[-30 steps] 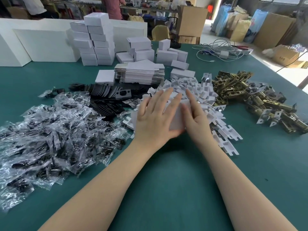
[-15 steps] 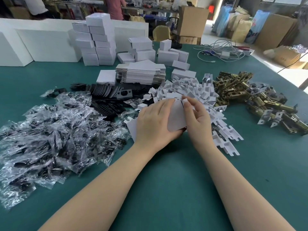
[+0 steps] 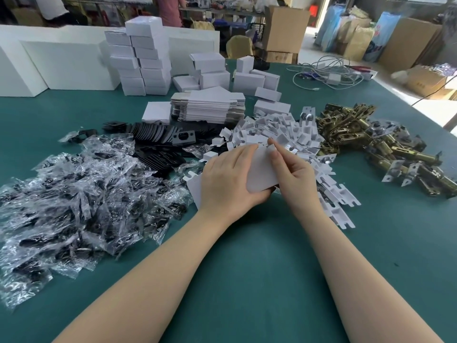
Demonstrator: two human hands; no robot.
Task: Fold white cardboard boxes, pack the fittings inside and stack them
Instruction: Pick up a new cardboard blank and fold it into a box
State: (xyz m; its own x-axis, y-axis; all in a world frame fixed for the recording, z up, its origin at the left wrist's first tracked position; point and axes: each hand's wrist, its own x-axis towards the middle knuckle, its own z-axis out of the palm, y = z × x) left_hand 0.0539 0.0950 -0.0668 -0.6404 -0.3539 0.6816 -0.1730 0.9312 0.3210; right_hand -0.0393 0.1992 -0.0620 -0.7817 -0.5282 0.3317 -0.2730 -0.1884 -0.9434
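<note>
green table [image 3: 247,280], brown cartons [image 3: 284,28] behind (sunlit floor).

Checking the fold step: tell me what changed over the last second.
The left hand and right hand went from pressing flat on the white cardboard blank to gripping it and lifting its near edge, the right fingers pinching the top flap. The piles on the green table stayed put.

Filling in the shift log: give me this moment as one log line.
step: folding box | left hand: holds white cardboard blank | right hand: pinches its flap | fittings: not yet packed | surface: green table
</note>
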